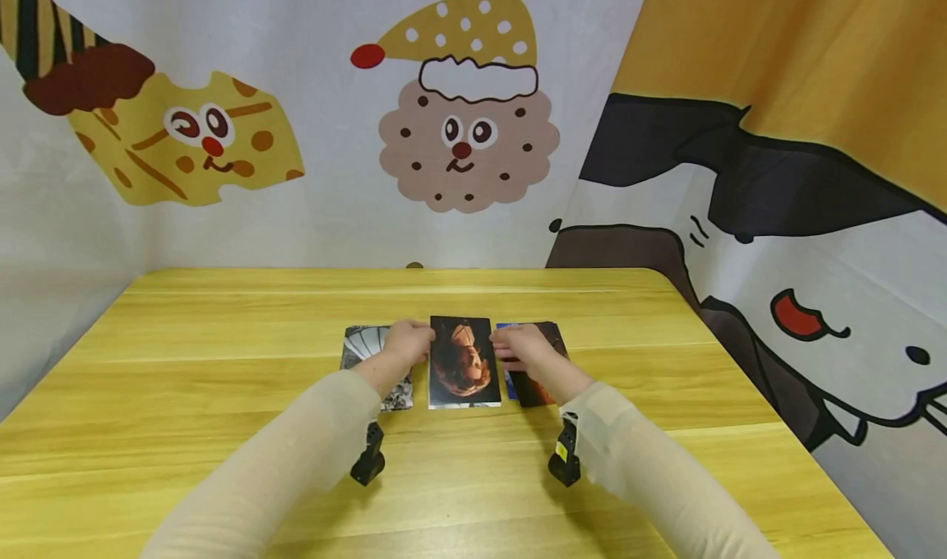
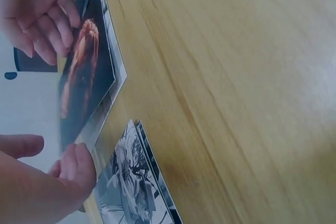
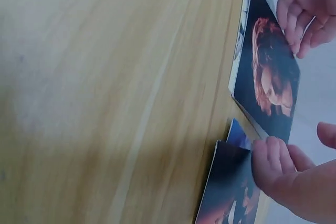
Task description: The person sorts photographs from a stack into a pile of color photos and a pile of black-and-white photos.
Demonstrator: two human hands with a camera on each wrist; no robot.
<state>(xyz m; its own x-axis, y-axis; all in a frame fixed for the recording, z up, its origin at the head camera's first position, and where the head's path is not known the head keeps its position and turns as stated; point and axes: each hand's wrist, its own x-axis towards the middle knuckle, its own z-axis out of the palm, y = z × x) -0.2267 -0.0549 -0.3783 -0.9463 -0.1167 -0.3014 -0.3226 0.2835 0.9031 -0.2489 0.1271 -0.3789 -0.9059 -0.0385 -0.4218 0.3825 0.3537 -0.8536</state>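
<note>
A dark photo print [image 1: 462,362] with an orange-lit, upside-down portrait lies on top of at least one other print, whose pale edge [image 2: 121,74] shows beneath. At its left edge is my left hand [image 1: 409,342], fingers gently bent and thumb held apart. My right hand [image 1: 524,347] is at the opposite edge, its thumb [image 3: 326,135] also away from the fingers. Beneath the left hand and forearm lies a pile of black-and-white prints [image 2: 128,182], partly covered. Dark and blue prints [image 3: 231,182] lie under the right hand, overlapping unevenly.
The three piles sit in a row on a wood-grain table [image 1: 222,427]. A patterned curtain [image 1: 333,230] hangs behind the table's far edge. Small black devices [image 1: 367,456] are strapped under both wrists.
</note>
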